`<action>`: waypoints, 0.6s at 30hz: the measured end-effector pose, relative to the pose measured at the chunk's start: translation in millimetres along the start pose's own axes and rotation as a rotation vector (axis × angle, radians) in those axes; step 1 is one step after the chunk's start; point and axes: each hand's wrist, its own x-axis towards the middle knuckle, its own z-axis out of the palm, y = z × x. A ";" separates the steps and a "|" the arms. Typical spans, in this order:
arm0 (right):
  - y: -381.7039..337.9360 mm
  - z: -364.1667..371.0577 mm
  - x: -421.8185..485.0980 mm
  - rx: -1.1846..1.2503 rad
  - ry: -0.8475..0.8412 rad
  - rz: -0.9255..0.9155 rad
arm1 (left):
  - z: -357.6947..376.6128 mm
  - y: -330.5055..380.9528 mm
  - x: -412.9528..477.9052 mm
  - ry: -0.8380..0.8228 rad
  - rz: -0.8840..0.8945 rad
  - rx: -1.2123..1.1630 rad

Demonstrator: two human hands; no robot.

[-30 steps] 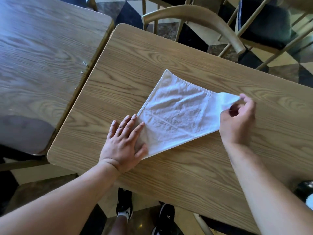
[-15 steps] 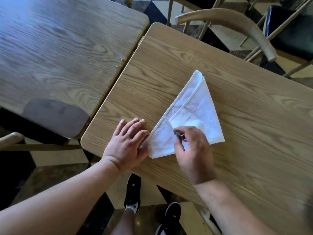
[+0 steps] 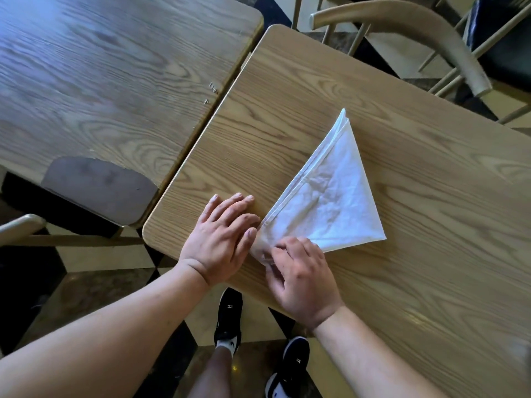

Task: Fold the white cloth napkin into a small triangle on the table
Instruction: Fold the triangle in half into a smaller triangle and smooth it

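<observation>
The white cloth napkin (image 3: 333,196) lies folded as a layered triangle on the light wooden table (image 3: 416,173), one tip pointing away from me. My left hand (image 3: 221,239) rests flat on the table, fingers together, its fingertips touching the napkin's near left corner. My right hand (image 3: 301,271) covers that same near corner, fingers curled and pressing or pinching the cloth's lower edge; the corner itself is hidden under it.
A second wooden table (image 3: 100,81) stands close on the left, separated by a narrow gap. A curved wooden chair back (image 3: 416,27) is beyond the far edge. The table's near corner is just left of my left hand. My shoes show below.
My right hand carried the napkin's right corner over to the left, making the triangle, then slid down to the near corner. My left hand stayed flat. The view shifted left.
</observation>
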 end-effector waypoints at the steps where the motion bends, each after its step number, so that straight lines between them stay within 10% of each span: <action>1: 0.7 0.5 -1.7 -0.005 -0.010 0.000 | 0.2 -1.3 -0.3 -0.012 0.009 0.005; 18: 170.8 -63.1 -81.4 -0.162 -0.112 0.147 | 6.7 8.2 1.9 0.057 -0.002 0.122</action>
